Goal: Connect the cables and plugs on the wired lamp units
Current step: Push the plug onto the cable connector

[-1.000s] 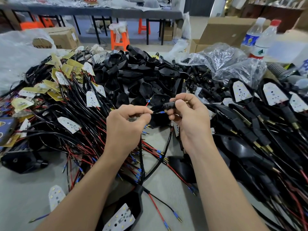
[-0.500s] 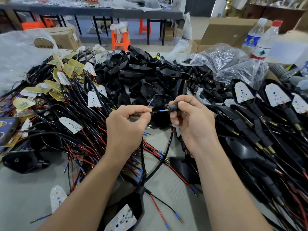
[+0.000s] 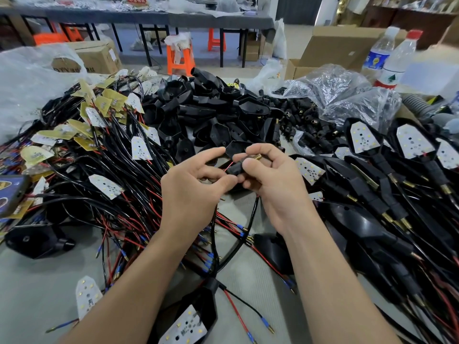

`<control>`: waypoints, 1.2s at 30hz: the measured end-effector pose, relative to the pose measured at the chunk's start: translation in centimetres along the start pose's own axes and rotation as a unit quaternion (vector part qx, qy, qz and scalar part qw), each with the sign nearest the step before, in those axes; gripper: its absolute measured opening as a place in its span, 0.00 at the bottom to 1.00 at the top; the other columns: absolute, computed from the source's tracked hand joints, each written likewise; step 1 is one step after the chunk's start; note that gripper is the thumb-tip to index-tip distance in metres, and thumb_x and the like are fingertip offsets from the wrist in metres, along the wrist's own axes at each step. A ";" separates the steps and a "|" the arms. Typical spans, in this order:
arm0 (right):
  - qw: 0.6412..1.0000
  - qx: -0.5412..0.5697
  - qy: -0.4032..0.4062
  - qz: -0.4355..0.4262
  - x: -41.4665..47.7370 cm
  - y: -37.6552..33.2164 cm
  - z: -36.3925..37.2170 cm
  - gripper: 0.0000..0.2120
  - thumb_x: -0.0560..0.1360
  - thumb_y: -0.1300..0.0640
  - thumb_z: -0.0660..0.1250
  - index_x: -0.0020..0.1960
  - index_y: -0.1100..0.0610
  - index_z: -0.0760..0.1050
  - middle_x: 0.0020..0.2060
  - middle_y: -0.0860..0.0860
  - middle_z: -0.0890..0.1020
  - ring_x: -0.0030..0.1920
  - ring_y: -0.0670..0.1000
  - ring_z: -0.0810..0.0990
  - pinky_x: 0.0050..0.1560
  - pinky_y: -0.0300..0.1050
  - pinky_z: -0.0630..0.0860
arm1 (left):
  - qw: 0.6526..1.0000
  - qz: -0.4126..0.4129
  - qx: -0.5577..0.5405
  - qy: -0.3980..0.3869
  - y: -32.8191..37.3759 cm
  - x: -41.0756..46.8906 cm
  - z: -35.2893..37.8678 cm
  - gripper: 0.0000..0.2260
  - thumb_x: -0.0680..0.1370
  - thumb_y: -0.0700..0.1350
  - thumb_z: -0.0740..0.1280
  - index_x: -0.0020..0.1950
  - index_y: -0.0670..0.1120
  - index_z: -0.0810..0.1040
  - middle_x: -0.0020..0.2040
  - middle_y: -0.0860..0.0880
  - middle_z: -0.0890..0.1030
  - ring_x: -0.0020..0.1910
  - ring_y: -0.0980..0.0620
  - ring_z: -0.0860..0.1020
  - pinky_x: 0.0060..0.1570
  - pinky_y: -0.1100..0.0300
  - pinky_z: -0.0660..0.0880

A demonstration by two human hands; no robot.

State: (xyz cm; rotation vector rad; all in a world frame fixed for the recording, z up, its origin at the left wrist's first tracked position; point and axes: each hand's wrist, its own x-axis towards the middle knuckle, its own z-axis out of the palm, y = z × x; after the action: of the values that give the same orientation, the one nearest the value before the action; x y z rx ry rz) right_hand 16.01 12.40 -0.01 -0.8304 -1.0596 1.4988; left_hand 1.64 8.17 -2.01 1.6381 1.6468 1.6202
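The right hand (image 3: 270,187) is gripping the plug (image 3: 237,167) above the table (image 3: 37,281). The left hand (image 3: 191,187) is pinching the wire (image 3: 228,169), now pushed inside the plug, so this join is looking nearly done.

Two bare forearms, bare wrists, bare left hand (image 3: 189,194), bare right hand (image 3: 280,188), slender fingers

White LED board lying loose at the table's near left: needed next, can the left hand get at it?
Probably, once freed: the left hand pinches a thin red wire; the white LED board lies uncovered beside that forearm.
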 end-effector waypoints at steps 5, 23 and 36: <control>0.997 0.075 0.020 -0.009 0.2 -0.4 -0.6 0.11 0.78 0.74 0.64 0.50 0.59 0.74 0.45 0.57 0.86 0.32 0.51 0.78 0.33 0.39 0.75 | 0.999 -0.003 0.041 -0.005 -0.5 0.4 -0.4 0.12 0.68 0.52 0.82 0.46 0.66 0.85 0.48 0.70 0.83 0.54 0.65 0.81 0.56 0.63 0.77; 0.999 -0.024 0.030 0.015 -0.4 -0.7 -0.2 0.16 0.83 0.58 0.62 0.40 0.56 0.83 0.40 0.58 0.86 0.30 0.49 0.74 0.30 0.39 0.69 | 0.997 -0.019 0.051 -0.051 -0.3 -0.2 -0.1 0.07 0.66 0.54 0.83 0.34 0.58 0.85 0.42 0.57 0.85 0.46 0.58 0.82 0.49 0.56 0.78; 0.998 0.024 -0.063 0.019 -0.6 -0.9 -0.1 0.17 0.84 0.62 0.57 0.43 0.61 0.80 0.35 0.60 0.83 0.28 0.49 0.78 0.26 0.35 0.69 | 0.917 -0.235 -0.295 -0.133 0.8 0.7 -0.4 0.09 0.82 0.44 0.68 0.57 0.48 0.87 0.46 0.42 0.87 0.39 0.52 0.83 0.40 0.63 0.80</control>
State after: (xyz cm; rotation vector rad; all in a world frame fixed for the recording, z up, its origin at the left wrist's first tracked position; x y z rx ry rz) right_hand 16.58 11.90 0.76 -0.7329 -1.1012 1.6193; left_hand 1.49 8.37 -0.87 1.0041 1.1363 1.3794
